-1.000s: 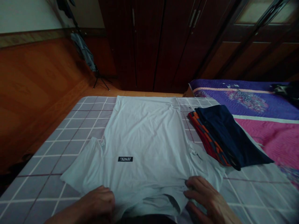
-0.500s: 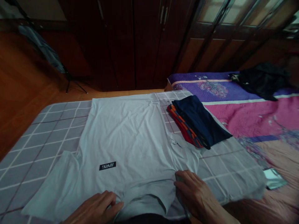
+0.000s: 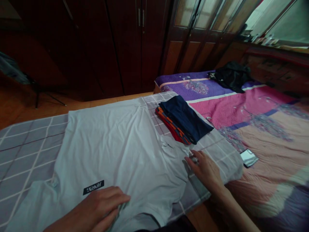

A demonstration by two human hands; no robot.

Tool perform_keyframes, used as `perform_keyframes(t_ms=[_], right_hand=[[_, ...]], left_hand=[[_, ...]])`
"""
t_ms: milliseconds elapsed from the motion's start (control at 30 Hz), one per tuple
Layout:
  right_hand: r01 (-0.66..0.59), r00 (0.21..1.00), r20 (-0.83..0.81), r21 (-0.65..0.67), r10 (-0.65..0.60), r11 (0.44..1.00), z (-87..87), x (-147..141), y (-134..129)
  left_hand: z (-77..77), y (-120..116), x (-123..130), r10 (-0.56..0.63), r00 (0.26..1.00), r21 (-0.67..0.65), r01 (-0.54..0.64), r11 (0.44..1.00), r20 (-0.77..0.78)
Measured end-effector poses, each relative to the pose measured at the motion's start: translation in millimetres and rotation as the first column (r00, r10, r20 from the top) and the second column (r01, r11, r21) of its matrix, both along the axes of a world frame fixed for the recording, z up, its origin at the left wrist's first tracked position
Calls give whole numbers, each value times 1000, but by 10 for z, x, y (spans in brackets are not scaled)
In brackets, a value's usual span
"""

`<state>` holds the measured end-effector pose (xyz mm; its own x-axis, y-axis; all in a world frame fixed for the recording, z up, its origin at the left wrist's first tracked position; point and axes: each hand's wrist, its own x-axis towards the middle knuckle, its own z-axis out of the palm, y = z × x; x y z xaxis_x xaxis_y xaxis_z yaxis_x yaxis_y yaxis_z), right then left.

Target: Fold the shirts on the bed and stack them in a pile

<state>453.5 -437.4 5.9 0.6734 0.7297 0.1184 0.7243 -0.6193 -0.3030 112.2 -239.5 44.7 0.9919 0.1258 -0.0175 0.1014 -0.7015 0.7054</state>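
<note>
A light grey-white T-shirt [image 3: 116,145] lies spread on a checked grey cover, its neckline at the near edge and a small black label [image 3: 93,187] on its chest. My left hand [image 3: 98,206] lies over the shirt beside the label, fingers stretched out; part of it is cut off by the bottom edge. At the right sleeve's hem is my right hand [image 3: 205,167], thumb and fingers apart, with nothing plainly gripped. Just beyond it sits a stack of folded clothes [image 3: 184,120], dark navy on top, orange and red beneath.
The checked cover [image 3: 26,145] extends under the shirt. To the right is a bed with a purple and pink quilt [image 3: 217,109], a phone [image 3: 249,158] and a dark heap of cloth [image 3: 230,75]. Dark wooden cabinets [image 3: 125,48] line the back; a tripod [image 3: 37,93] stands at left.
My right hand has left the neckline and moved outward to the right sleeve. My left hand has shifted onto the chest, its fingers straightened. The view has turned right.
</note>
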Motion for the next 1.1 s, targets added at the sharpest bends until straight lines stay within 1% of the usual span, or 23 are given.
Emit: perform_keyframes(t_ms=[67,133,200,267,333,400,467,533,567,633,667,700,733,767,800,833,867,900,933,967,1000,1033,1100], right_hand=[[72,993,102,-38,-68,997,-60,56,87],[141,986,100,-49,-135,989,-75,79,198],[215,977,-14,-11,-215,977,-59,96,281],[312,918,-296,123,-265,942,-33,120,286],[473,734,-653,297,-185,830,-17,145,203],[643,486,-874,349,-10,682,-21,161,72],[748,306,-949,291,79,596,-39,160,-41],[798,234,-968,243,89,551,-48,140,-83],[818,244,-966,251,82,518,-41,118,-74],[828,359,-932,344,54,443,2,37,-8],[803,457,-889,424,24,418,37,-27,40],[746,575,-818,518,-14,418,77,-109,92],[643,705,-708,613,-43,458,120,-208,143],[484,828,-559,687,-31,543,161,-320,191],[258,921,-384,717,58,648,195,-437,235],[-18,951,-214,681,222,732,221,-554,272],[-291,907,-81,587,413,755,237,-660,302],[-510,814,-7,469,580,721,241,-748,323],[-649,723,19,360,690,670,234,-815,334],[-714,674,25,280,738,642,218,-858,334],[-723,675,28,223,738,653,193,-877,323],[-701,705,34,185,709,689,161,-878,300],[-644,764,59,135,642,753,90,-840,229]], left_hand=[[144,-46,448,-169,982,-16,168,986,-84],[171,-151,848,-286,954,-26,285,958,-87],[78,-264,1127,-366,930,-40,365,930,-29],[-83,-337,1268,-386,921,-110,389,915,52],[-250,-352,1306,-320,941,-255,339,906,114],[-384,-321,1297,-210,970,-445,244,861,126],[-480,-271,1290,-109,990,-649,140,748,88],[-548,-223,1302,-51,998,-819,61,571,39],[-572,-203,1314,-34,999,-877,34,479,21],[-603,-172,1338,-10,1000,-946,5,324,2],[-609,-161,1347,10,1000,-964,-8,266,-6],[-607,-151,1352,31,999,-976,-25,218,-19],[-600,-144,1355,53,998,-984,-46,174,-38],[-587,-137,1355,79,995,-989,-69,128,-59],[-569,-131,1355,102,992,-993,-89,82,-81],[-549,-126,1354,121,987,-994,-106,35,-101],[-525,-120,1354,139,983,-993,-116,-8,-116],[-500,-114,1356,158,979,-992,-122,-39,-127],[-474,-105,1358,177,974,-990,-132,-56,-140],[-451,-95,1362,193,969,-988,-148,-53,-155],[-432,-81,1367,209,963,-985,-168,-30,-171],[-419,-65,1372,230,956,-982,-189,10,-182],[-421,-25,1386,292,938,-964,-232,128,-187]])
